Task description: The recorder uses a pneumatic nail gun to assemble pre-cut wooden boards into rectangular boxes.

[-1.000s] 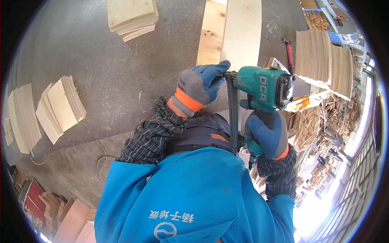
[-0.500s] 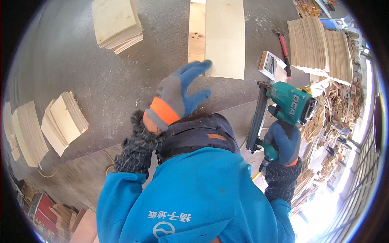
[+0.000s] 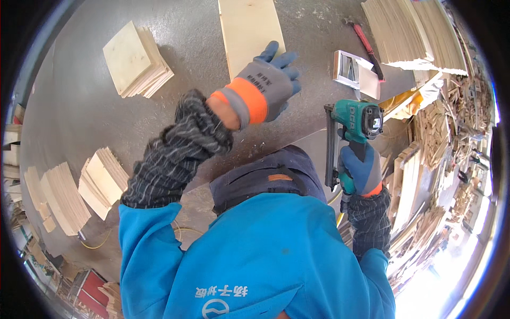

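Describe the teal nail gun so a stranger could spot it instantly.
Find the wide grey worktable. By its near edge, the right hand, in a blue-and-grey glove, grips the nail gun. Unlike the red-handled hammer beyond, it's bulky and teal.

Between the squarish stack of thin pale wood sheets [image 3: 127,61] at far left and the long pale wooden board [image 3: 249,32] at far middle, a lane of smooth dark-grey tabletop [image 3: 196,61] would let a hand through. My blue-and-grey-gloved left hand [image 3: 265,87] blocks the board's near right corner. Right of it I have room until the small white-edged open box [image 3: 348,72] and red-handled hammer [image 3: 365,43]; tall pale wood stacks [image 3: 398,34] wall off far right. The green-and-black nail gun [image 3: 351,118] obstructs near right; near left, leaning pale sheet stacks [image 3: 65,199] do.
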Motion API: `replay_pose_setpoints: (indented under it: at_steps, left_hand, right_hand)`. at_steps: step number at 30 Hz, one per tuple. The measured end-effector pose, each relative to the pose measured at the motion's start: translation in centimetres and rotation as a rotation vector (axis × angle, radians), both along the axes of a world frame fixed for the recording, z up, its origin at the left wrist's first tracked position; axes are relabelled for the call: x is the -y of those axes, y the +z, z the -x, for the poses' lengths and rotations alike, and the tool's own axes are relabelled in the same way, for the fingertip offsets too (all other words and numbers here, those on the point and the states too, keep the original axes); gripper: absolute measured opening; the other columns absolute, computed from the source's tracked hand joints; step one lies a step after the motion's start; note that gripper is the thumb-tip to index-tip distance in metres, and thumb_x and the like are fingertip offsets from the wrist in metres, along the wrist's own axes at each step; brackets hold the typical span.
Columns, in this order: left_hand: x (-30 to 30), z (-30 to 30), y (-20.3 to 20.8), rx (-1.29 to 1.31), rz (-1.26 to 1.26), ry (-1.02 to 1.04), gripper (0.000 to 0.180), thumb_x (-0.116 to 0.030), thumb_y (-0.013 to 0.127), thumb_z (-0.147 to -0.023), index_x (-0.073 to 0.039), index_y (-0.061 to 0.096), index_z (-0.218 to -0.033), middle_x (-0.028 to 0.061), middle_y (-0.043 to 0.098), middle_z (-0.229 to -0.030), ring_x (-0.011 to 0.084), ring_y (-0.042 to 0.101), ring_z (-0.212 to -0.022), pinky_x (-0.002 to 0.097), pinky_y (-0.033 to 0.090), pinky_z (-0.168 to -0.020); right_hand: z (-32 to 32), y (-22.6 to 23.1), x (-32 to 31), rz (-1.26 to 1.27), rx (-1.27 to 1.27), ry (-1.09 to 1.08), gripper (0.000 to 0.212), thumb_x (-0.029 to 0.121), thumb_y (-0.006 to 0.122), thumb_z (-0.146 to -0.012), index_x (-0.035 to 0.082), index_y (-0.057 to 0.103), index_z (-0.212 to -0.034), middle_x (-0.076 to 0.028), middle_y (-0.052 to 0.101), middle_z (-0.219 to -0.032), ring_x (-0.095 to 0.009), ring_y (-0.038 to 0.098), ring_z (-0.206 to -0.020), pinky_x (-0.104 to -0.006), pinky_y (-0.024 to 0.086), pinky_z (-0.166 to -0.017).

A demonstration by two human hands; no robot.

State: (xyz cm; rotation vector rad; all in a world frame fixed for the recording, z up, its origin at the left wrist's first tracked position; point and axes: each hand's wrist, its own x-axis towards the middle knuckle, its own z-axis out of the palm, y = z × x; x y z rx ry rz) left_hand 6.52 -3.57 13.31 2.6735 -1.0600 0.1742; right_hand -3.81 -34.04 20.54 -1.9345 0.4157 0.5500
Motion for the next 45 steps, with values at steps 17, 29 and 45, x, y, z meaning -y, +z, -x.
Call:
replay_pose_setpoints:
  at_steps: [17,29,45]
  left_hand:
    - [3.5,-5.2,2.1,-0.427,-0.417,-0.107,0.014,-0.02,0.078,-0.076,-0.008,0.079,-0.081,0.015,0.074,-0.084,0.0361,0.065,-0.091,0.0482,0.053,-0.087]
    - [3.7,-6.2,2.9,-0.479,-0.378,-0.135,0.017,-0.021,0.081,-0.07,-0.006,0.076,-0.077,0.0172,0.069,-0.073,0.0387,0.062,-0.083,0.0516,0.054,-0.071]
    - [5.8,-7.6,3.2,-0.603,-0.463,-0.129,0.035,-0.032,0.083,-0.083,0.0,0.084,-0.098,0.0199,0.077,-0.088,0.0353,0.075,-0.081,0.0495,0.06,-0.076]
  right_hand:
    - [0.4,-1.9,3.4,0.077,0.047,0.057,0.031,0.021,0.077,-0.092,-0.004,0.074,-0.111,-0.008,0.074,-0.087,-0.011,0.067,-0.081,-0.0338,0.056,-0.077]
    - [0.1,1.9,0.1,0.058,0.022,0.146,0.025,0.021,0.076,-0.091,-0.002,0.074,-0.102,-0.009,0.075,-0.084,-0.013,0.069,-0.079,-0.0345,0.056,-0.075]
    - [0.8,5.3,-3.3,-0.11,-0.053,0.172,0.017,0.005,0.071,-0.092,-0.002,0.071,-0.107,-0.006,0.072,-0.084,-0.012,0.069,-0.075,-0.0297,0.055,-0.07]
